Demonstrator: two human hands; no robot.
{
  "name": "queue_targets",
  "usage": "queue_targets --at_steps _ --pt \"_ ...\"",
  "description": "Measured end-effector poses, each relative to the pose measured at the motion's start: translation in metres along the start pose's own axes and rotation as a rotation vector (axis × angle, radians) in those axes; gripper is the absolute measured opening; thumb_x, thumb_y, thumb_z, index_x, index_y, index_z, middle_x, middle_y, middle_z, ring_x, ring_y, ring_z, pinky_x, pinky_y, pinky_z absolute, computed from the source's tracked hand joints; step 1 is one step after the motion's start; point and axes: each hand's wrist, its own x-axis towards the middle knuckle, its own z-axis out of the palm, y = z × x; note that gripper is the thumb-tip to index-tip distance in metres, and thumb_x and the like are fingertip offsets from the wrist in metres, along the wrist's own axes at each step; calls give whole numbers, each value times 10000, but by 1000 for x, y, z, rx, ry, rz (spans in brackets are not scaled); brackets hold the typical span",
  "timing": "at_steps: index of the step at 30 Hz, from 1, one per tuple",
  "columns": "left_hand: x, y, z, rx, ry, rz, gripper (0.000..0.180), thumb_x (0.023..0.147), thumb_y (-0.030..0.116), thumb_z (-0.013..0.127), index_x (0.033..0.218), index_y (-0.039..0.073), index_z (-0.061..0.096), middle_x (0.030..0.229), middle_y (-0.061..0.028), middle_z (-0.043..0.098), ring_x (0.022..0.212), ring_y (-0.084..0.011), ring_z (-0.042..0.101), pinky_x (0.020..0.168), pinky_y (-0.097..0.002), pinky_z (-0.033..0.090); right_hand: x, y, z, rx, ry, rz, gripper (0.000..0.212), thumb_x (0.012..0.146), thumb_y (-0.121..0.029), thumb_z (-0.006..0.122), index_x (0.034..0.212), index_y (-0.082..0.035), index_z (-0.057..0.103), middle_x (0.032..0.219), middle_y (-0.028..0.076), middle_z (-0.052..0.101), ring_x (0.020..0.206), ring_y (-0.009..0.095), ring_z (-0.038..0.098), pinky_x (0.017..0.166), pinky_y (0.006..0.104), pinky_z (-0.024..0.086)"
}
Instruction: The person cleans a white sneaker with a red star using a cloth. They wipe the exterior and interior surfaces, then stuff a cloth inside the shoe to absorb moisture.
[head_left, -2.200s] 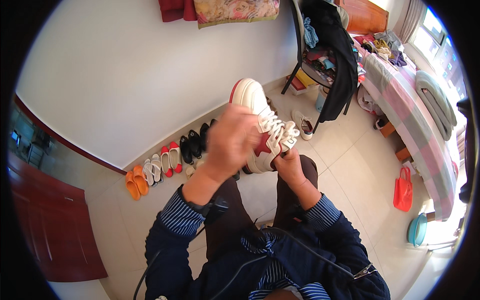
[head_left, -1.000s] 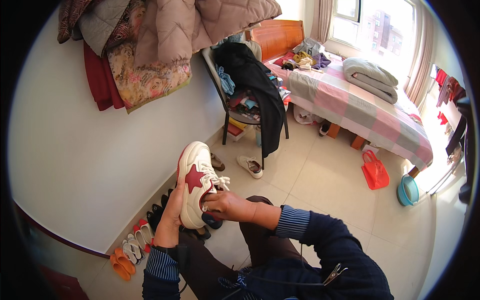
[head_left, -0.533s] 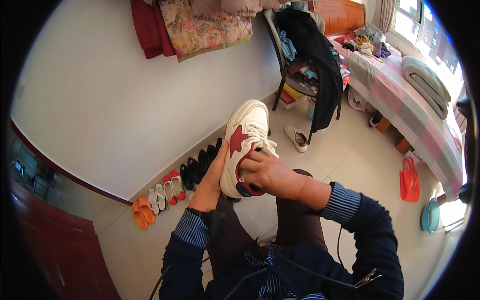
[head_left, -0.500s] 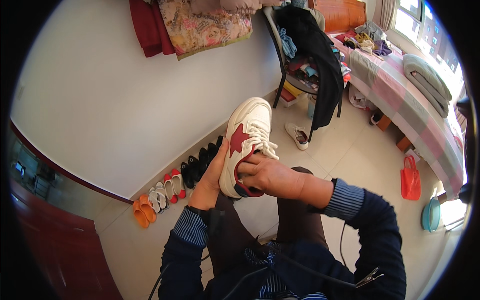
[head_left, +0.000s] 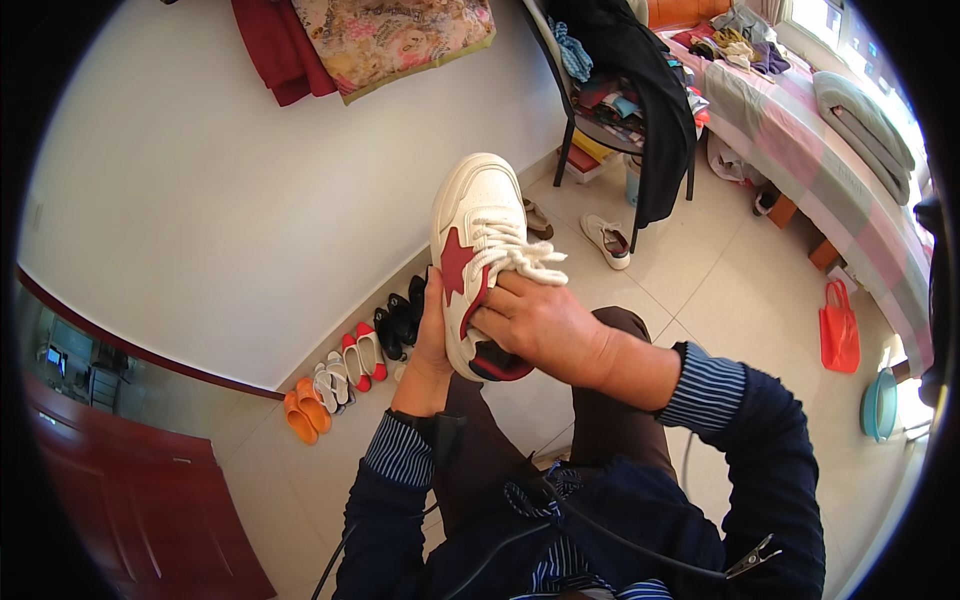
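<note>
A cream sneaker [head_left: 485, 205] with a red star on its side and thick white laces is held above my lap, toe pointing away. My left hand [head_left: 432, 340] grips its left side near the heel, with the thumb up along the side and the other fingers hidden beneath. At the shoe's opening, my right hand [head_left: 548, 330] has its fingers curled over the collar just below the laces, the fingertips out of sight inside. The dark lining shows at the heel. A similar white sneaker [head_left: 607, 240] lies on the floor beside the chair.
Along the wall stand orange slippers [head_left: 306, 410], red-and-white flats [head_left: 363, 357] and black shoes [head_left: 397, 322]. A chair [head_left: 610, 130] piled with clothes is ahead, near a bed [head_left: 800, 165]. A red bag [head_left: 839, 328] and teal basin [head_left: 879, 405] sit to the right.
The sneaker and both hands sit slightly higher and farther left in the picture. My right hand has shifted toward the laces. The whole view has tilted a little downward.
</note>
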Motion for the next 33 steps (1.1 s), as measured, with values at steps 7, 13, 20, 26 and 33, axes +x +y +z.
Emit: queue_targets --at_steps 7,13,20,26,33 --pt "-6 5 -3 2 -87 -151 719 1063 575 281 1519 23 352 1450 -163 521 1315 -261 531 1119 -411 440 -4 4 13 172 -454 -150 75 736 -92 677 802 -57 689 787 95 696 753 254 692 692 366 553" --pt "-3 6 0 10 -86 -238 713 1068 571 269 1521 29 358 1468 -154 506 1322 -250 521 1124 -385 430 7 6 -16 23 -520 -209 189 758 -73 687 941 -22 690 905 128 683 870 268 699 746 374 566" --pt "-6 -11 -4 -25 58 77 664 1081 537 258 1529 58 361 1492 -143 477 1346 -266 483 1153 -388 376 -1 -2 2 -47 72 115 258 748 -95 648 994 -17 651 1023 104 596 1021 282 606 899 364 513" --pt "-6 -5 -7 -21 101 38 690 1070 560 246 1511 48 387 1457 -159 509 1315 -301 511 1127 -408 408 2 3 27 39 43 -96 122 732 -106 667 844 -61 681 1002 80 614 1050 248 571 874 338 511" --pt "-8 10 -17 120 18 -124 752 1046 611 297 1518 28 357 1458 -157 513 1312 -280 534 1111 -417 443 18 15 9 256 -479 -201 51 742 -46 665 772 -51 705 778 155 704 748 320 708 691 421 554"
